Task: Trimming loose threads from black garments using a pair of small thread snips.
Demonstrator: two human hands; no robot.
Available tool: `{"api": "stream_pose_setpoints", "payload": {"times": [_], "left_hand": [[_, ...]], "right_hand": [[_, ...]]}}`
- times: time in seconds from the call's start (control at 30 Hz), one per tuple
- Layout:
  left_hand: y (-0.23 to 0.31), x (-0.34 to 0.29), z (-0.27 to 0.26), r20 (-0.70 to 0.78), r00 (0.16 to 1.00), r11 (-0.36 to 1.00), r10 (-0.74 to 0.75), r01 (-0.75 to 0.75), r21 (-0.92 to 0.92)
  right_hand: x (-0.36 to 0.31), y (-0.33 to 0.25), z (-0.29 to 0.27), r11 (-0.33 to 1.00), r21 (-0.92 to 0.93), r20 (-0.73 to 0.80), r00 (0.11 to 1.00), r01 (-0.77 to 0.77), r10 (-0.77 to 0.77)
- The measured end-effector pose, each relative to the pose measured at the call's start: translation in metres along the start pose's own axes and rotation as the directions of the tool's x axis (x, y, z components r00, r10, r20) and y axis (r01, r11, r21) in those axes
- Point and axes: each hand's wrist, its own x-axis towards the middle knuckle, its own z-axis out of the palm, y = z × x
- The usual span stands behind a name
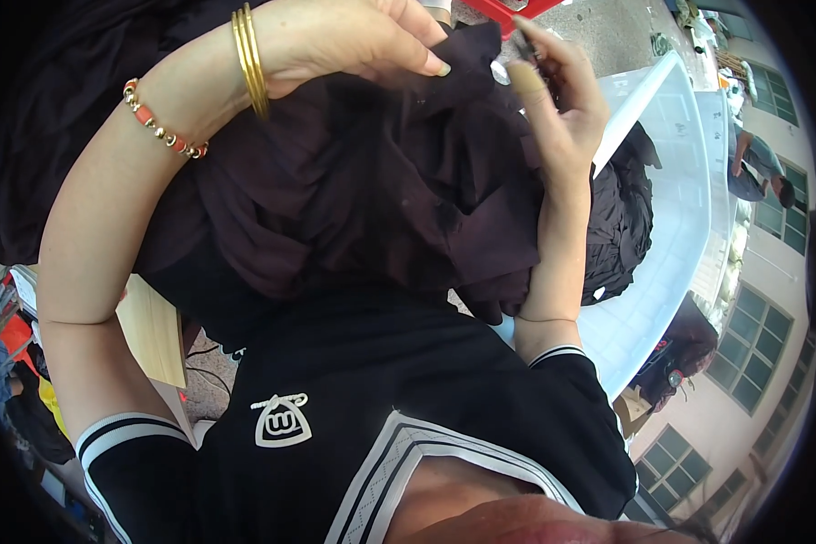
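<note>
Dark purplish-black cloth [363, 199] lies in loose folds across my lap and spreads to the upper left. My left hand [363, 41], with gold bangles and a beaded bracelet on its wrist, pinches an upper edge of this cloth between thumb and fingers. Just right of that edge is my right hand [567, 104], its fingers curled around a small dark tool [524, 45] whose kind I cannot make out. A small white spot [500, 72] shows on the cloth beside the right thumb.
A large pale plastic bin [689, 195] stands at my right, with crumpled black cloth [621, 227] in it. Something red [521, 9] is on the floor ahead. A wooden board [154, 331] stands at left. Another person [760, 163] is at far right.
</note>
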Motion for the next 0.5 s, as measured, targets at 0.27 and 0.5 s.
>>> {"api": "stream_pose_setpoints", "payload": {"times": [0.27,0.5], "left_hand": [[-0.012,0.004,-0.012,0.078,0.994,0.995,-0.073,0.078,-0.061],[-0.014,0.001,-0.007,0.06,0.997,0.991,-0.047,0.055,-0.126]], "right_hand": [[-0.002,-0.007,0.005,0.964,-0.138,0.199,0.96,0.226,-0.197],[-0.002,-0.003,0.008,0.928,-0.197,0.209,0.938,0.318,-0.277]]}}
